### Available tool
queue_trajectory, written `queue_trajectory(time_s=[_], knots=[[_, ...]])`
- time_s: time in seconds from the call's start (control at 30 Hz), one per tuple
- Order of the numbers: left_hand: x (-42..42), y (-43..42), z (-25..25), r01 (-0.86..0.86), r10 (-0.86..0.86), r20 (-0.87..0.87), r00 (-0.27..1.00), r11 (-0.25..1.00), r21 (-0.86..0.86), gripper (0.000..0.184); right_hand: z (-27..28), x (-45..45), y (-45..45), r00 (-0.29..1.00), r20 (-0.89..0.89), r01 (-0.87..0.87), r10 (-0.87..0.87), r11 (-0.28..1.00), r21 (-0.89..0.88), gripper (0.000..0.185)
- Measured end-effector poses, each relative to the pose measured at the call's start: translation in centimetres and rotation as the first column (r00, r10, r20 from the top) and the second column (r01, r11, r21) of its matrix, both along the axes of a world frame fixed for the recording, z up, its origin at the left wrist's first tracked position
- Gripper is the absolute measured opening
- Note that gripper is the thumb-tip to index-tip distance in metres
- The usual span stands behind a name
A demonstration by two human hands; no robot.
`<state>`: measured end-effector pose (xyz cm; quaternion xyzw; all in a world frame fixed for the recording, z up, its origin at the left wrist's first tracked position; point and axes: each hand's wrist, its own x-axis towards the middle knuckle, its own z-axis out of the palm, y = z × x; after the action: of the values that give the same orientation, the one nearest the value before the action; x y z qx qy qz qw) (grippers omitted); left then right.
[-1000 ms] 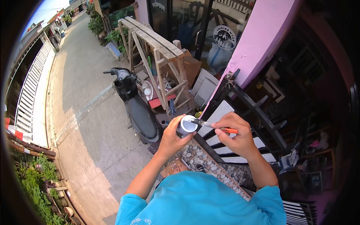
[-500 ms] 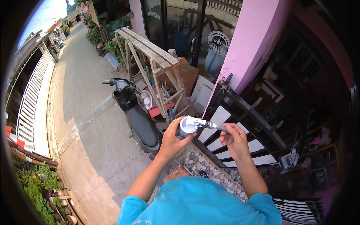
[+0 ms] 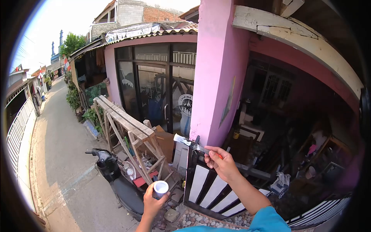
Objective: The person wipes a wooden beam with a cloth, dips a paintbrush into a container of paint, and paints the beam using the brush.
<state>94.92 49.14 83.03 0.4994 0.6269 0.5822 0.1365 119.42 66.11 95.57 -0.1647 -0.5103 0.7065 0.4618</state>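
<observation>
Low in the view, my left hand point(image 3: 153, 199) is wrapped round a small cup point(image 3: 161, 187) with a white rim and pale inside. My right hand point(image 3: 221, 161) grips the handle of a paintbrush point(image 3: 192, 144); its bristles, coated in white paint, point left, up and away from the cup. Behind the brush stands the pink pillar point(image 3: 210, 73). Just below my right hand is a black gate with white panels point(image 3: 214, 191).
A wooden trestle point(image 3: 127, 123) stands left of the pillar, with a parked scooter point(image 3: 119, 185) in front of it. The concrete lane point(image 3: 58, 127) runs along the left. A glass door point(image 3: 152, 96) is behind the trestle. Pebbled paving point(image 3: 197, 219) lies below.
The view has tilted up, showing more of the building. The brush has left the cup and risen with my right hand toward the pillar. My left hand with the cup now sits lower and farther left.
</observation>
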Motion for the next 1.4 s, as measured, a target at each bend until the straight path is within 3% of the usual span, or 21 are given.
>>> queue_trajectory(time_s=[0.13, 0.3, 0.4, 0.47, 0.57, 0.6, 0.67, 0.77, 0.87, 1.0, 1.07, 1.17, 1.4], knots=[[-1.0, -0.9, -2.2, -0.025, 0.023, 0.046, 0.999, 0.998, 0.060, 0.054, 9.5, 0.5, 3.8, 0.956, -0.065, 0.287, -0.285, 0.872, 0.397, 0.029], [-0.9, -3.1, -1.2, -0.092, 0.095, -0.069, 0.993, 0.995, 0.049, 0.055, 23.2, -0.8, 7.8, 0.792, -0.261, 0.547, -0.552, 0.451, 0.705, 0.026], [-0.7, -4.1, -1.0, -0.148, 0.151, -0.049, 0.987, 0.988, 0.046, 0.054, 31.0, -2.9, 9.3, 0.721, -0.425, 0.638, -0.548, 0.284, 0.716, 0.025], [-1.2, -4.6, -2.1, -0.148, 0.151, -0.049, 0.987, 0.987, 0.058, 0.055, 35.7, -4.3, 11.0, 0.643, -0.515, 0.672, -0.567, 0.095, 0.735, 0.025], [-1.4, -5.9, -0.6, -0.168, 0.170, -0.062, 0.983, 0.985, 0.050, 0.056, 41.9, -6.7, 14.2, 0.506, -0.640, 0.663, -0.578, -0.214, 0.717, 0.023], [-1.3, -6.3, 0.0, -0.184, 0.186, -0.074, 0.980, 0.982, 0.029, 0.054, 43.4, -7.3, 14.6, 0.509, -0.640, 0.663, -0.575, -0.213, 0.718, 0.023], [-1.6, -6.7, -0.7, -0.216, 0.216, -0.041, 0.976, 0.976, 0.002, 0.055, 45.7, -8.6, 15.0, 0.419, -0.697, 0.609, -0.581, -0.389, 0.691, 0.028], [-2.0, -7.5, -0.9, -0.279, 0.280, 0.012, 0.960, 0.959, -0.054, 0.055, 48.3, -10.0, 15.3, 0.322, -0.750, 0.657, -0.577, -0.435, 0.616, 0.025], [-2.4, -8.1, -1.1, -0.311, 0.319, 0.071, 0.945, 0.945, -0.098, 0.056, 48.7, -10.5, 14.4, 0.408, -0.734, 0.680, -0.542, -0.357, 0.641, 0.027], [-2.7, -8.4, -0.6, -0.298, 0.310, 0.114, 0.944, 0.949, -0.106, 0.057, 49.2, -10.7, 14.4, 0.417, -0.754, 0.688, -0.508, -0.365, 0.627, 0.026], [-2.8, -8.4, -0.4, -0.298, 0.309, 0.096, 0.946, 0.948, -0.110, 0.057, 49.7, -10.6, 15.1, 0.312, -0.801, 0.687, -0.511, -0.461, 0.562, 0.026], [-3.0, -7.9, -0.5, -0.299, 0.307, 0.060, 0.950, 0.947, -0.117, 0.056, 50.5, -9.9, 15.7, 0.261, -0.849, 0.701, -0.459, -0.515, 0.493, 0.025], [-2.8, -7.2, -0.9, -0.280, 0.282, -0.005, 0.959, 0.949, -0.145, 0.057, 50.5, -6.9, 15.4, 0.269, -0.872, 0.745, -0.409, -0.486, 0.458, 0.024]])
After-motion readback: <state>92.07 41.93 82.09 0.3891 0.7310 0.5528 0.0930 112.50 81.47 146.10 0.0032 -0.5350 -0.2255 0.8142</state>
